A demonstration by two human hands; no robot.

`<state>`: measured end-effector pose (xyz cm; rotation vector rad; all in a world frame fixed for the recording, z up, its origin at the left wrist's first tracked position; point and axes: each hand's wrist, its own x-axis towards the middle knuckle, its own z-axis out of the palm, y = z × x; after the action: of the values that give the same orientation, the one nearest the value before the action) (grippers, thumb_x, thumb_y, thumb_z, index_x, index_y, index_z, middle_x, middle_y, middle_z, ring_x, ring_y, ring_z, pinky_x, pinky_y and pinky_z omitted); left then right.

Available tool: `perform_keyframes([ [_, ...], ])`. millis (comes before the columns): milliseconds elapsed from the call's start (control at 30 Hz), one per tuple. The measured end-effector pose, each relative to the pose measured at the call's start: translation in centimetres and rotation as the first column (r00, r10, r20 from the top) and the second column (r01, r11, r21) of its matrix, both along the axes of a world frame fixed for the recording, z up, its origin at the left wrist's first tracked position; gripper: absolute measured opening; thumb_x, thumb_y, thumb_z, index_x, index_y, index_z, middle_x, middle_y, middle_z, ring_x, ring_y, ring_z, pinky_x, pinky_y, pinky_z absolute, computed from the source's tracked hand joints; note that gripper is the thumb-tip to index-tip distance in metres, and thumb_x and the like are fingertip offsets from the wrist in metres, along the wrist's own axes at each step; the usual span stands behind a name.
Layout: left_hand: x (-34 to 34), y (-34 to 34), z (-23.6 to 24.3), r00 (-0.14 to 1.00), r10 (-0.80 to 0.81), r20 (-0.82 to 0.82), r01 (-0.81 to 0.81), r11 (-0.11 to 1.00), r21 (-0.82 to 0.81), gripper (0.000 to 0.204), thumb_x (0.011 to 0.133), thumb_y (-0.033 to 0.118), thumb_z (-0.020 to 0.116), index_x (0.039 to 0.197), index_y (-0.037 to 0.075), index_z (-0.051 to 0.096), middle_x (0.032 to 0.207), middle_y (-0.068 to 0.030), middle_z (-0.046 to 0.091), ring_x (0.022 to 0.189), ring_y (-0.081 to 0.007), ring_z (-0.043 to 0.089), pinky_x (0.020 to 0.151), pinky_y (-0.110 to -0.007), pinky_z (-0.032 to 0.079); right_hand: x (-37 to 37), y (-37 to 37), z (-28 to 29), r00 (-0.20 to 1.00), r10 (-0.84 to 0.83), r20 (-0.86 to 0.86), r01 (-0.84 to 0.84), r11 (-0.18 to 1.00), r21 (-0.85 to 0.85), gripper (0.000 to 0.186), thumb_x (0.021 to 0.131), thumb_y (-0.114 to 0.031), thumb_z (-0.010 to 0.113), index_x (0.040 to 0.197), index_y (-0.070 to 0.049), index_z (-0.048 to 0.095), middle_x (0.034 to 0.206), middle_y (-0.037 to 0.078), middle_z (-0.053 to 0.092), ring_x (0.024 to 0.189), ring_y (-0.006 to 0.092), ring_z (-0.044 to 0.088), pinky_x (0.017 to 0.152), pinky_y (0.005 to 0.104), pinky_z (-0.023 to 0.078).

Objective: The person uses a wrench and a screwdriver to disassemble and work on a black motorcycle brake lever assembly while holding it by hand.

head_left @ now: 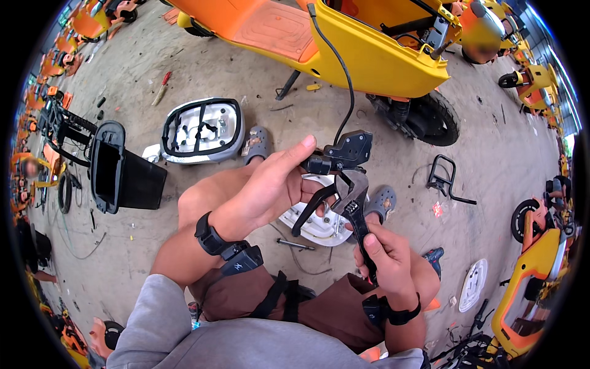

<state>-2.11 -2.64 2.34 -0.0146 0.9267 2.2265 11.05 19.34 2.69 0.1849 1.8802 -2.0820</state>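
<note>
My left hand (279,184) grips a black cabled part (351,149), with a flat box, a short cylindrical end and what looks like a curved lever (314,208) below. A black cable (351,80) runs from it up to the yellow and orange scooter (375,61). In my closed right hand (388,255) is an adjustable wrench (354,209). Its jaws are up against the underside of the black part; whether they grip a nut is hidden. Below my hands lies a white panel (329,230), partly covered.
A white seat base with black trim (230,144) lies left of centre, near a black bin-like box (142,181). A bent black metal bracket (441,184) and a white panel (473,286) are on the right. Other scooters (528,289) stand around the rim.
</note>
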Motion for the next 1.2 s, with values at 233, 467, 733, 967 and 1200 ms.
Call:
perform_keyframes([
  [233,-0.1,-0.8,0.2,0.99,-0.103,-0.096,0.102,0.995,-0.01,0.063,0.106,0.051,0.039,0.113,-0.009,0.056,0.092,-0.0213,0.069,0.066,-0.0316,0.07,0.048,-0.035,0.053,-0.1,-0.4,-0.2,0.988,-0.001,-0.156,0.031,0.981,0.191,0.039,0.105,-0.023,0.054,0.13,0.007,0.06,0.067,0.003,0.058,0.05,0.0065,0.05,0.045,0.021,0.038],
  [467,0.0,-1.1,0.4,0.991,-0.102,-0.086,0.083,0.976,-0.203,0.065,0.103,0.055,0.045,0.106,-0.008,0.059,0.082,-0.02,0.069,0.054,-0.0268,0.068,0.039,-0.031,0.05,-0.4,-0.3,-0.5,0.957,0.054,-0.286,0.103,0.856,0.507,0.027,0.099,-0.009,0.059,0.123,0.002,0.066,0.059,0.005,0.06,0.046,0.0119,0.054,0.049,0.0272,0.044],
  [733,0.0,-1.1,0.1,0.981,-0.138,-0.137,0.104,0.967,-0.234,0.059,0.104,0.05,0.047,0.103,-0.007,0.061,0.082,-0.0177,0.069,0.052,-0.0232,0.066,0.037,-0.027,0.045,-0.5,-0.1,-1.1,0.946,0.114,-0.305,0.094,0.802,0.59,0.019,0.099,-0.011,0.06,0.114,0.0,0.066,0.06,0.009,0.06,0.051,0.019,0.061,0.052,0.0305,0.046],
  [967,0.6,-0.4,-0.1,0.978,-0.03,-0.209,-0.016,0.977,-0.211,0.057,0.105,0.049,0.045,0.107,-0.006,0.059,0.09,-0.0164,0.069,0.062,-0.0222,0.069,0.045,-0.027,0.048,-1.0,-1.6,-0.5,0.988,0.132,-0.084,-0.083,0.898,0.432,0.021,0.105,-0.019,0.052,0.106,0.0,0.058,0.064,0.008,0.063,0.054,0.0162,0.064,0.052,0.0291,0.05],
  [1200,0.8,-0.3,-0.2,0.973,0.007,-0.232,-0.054,0.979,-0.197,0.058,0.106,0.049,0.043,0.107,-0.007,0.059,0.092,-0.0166,0.069,0.061,-0.0231,0.068,0.043,-0.027,0.047,-0.7,-2.6,-1.1,0.996,0.087,-0.023,-0.078,0.961,0.265,0.028,0.108,-0.023,0.046,0.104,0.001,0.061,0.065,0.004,0.062,0.056,0.0113,0.06,0.053,0.026,0.046],
])
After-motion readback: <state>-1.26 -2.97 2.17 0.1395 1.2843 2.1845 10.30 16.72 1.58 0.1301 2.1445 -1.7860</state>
